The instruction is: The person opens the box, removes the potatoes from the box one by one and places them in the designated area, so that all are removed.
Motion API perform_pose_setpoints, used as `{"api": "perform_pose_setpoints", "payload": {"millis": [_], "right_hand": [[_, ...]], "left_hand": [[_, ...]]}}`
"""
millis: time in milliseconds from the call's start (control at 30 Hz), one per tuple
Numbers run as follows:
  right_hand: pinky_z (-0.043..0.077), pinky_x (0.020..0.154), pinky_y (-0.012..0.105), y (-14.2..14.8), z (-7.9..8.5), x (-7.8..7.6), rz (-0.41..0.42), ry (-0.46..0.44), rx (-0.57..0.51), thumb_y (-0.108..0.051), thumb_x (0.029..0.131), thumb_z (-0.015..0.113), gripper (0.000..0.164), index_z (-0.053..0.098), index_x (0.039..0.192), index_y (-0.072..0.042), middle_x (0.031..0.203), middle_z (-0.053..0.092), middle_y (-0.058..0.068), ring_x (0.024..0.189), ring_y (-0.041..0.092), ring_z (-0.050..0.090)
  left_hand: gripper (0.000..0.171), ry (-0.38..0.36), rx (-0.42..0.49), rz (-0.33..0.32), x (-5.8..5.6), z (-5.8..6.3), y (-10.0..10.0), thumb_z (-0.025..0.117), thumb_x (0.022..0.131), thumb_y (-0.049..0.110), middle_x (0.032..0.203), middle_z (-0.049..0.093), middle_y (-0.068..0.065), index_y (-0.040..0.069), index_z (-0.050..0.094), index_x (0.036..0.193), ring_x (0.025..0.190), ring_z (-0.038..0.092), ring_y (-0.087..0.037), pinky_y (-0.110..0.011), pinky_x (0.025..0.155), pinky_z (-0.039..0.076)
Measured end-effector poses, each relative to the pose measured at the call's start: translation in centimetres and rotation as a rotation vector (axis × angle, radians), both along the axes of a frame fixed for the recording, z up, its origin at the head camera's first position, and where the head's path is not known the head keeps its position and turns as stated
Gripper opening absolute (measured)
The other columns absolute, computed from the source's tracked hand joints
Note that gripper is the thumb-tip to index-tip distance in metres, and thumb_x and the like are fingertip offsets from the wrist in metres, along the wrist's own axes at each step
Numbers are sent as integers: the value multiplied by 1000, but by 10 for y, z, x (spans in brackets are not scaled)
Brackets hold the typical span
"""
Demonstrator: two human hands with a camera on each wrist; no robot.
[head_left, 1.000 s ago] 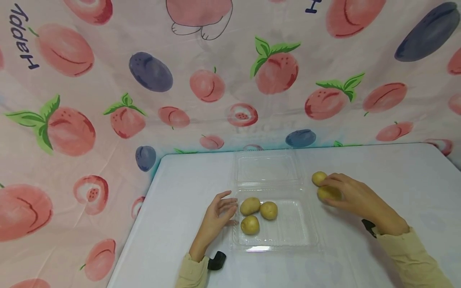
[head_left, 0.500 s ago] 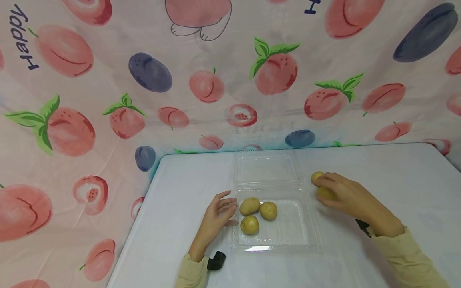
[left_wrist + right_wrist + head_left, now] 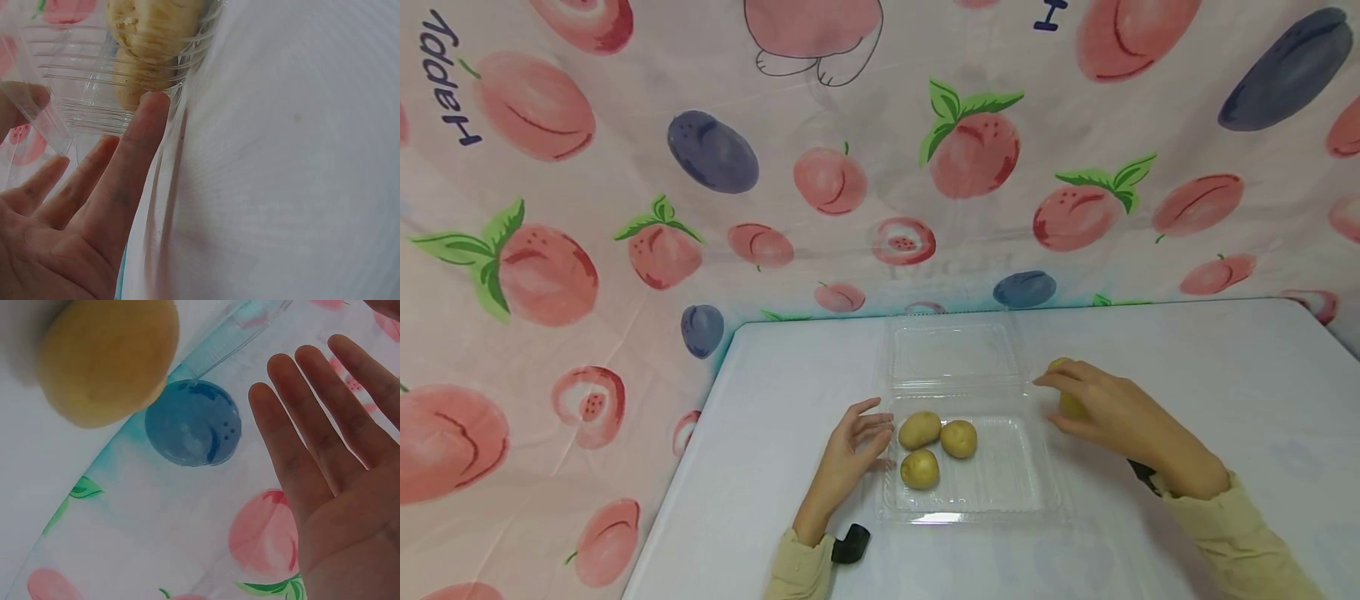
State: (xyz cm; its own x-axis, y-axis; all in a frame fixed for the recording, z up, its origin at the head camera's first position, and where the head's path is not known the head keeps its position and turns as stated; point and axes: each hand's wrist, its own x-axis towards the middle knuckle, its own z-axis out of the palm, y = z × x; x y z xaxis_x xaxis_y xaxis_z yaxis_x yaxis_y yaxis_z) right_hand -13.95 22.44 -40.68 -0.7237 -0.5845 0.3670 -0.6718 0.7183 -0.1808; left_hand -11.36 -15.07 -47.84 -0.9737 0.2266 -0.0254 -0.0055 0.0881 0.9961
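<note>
My left hand (image 3: 846, 450) is beside the left wall of a clear plastic clamshell container (image 3: 1000, 496), fingers loosely spread. In the left wrist view, one fingertip (image 3: 153, 106) lies right at the ribbed wall. Three yellow potatoes (image 3: 920, 470) sit in the container's left half. To the right of it, my right hand (image 3: 1108, 404) reaches over two more potatoes and partly hides them: a nearer potato (image 3: 1072, 407) and a farther potato (image 3: 1058, 363). The right wrist view has straight, spread fingers, with a gap between them and a potato (image 3: 109, 359).
The container's clear lid (image 3: 955, 354) lies folded back toward the far edge of the white table (image 3: 790, 392). Behind and to the left hangs a fruit-print cloth (image 3: 880, 117). A black wrist strap piece (image 3: 852, 543) shows at the left cuff.
My right hand has moved left across the two loose potatoes and now covers more of them, its fingers stretching out toward the container. The left hand and the potatoes inside have stayed put.
</note>
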Motion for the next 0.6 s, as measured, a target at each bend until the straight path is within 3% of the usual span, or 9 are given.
{"api": "perform_pose_setpoints", "payload": {"millis": [267,600], "right_hand": [[60,73,38,-8,3,2,14,2,8,-19,77,85,43,70,115,-8,111,63,4,96,17,64],[61,80,40,-21,6,7,-9,-88,42,-21,80,84,44,69,120,-10,116,65,5,105,20,62]], "left_hand": [[57,3,3,-1,0,0,0,64,98,12,136,56,-24,4,38,148,125,55,-39,-32,73,63],[57,-7,5,4,0,1,0,65,98,13,136,56,-24,5,39,148,125,55,-39,-33,74,63]]}}
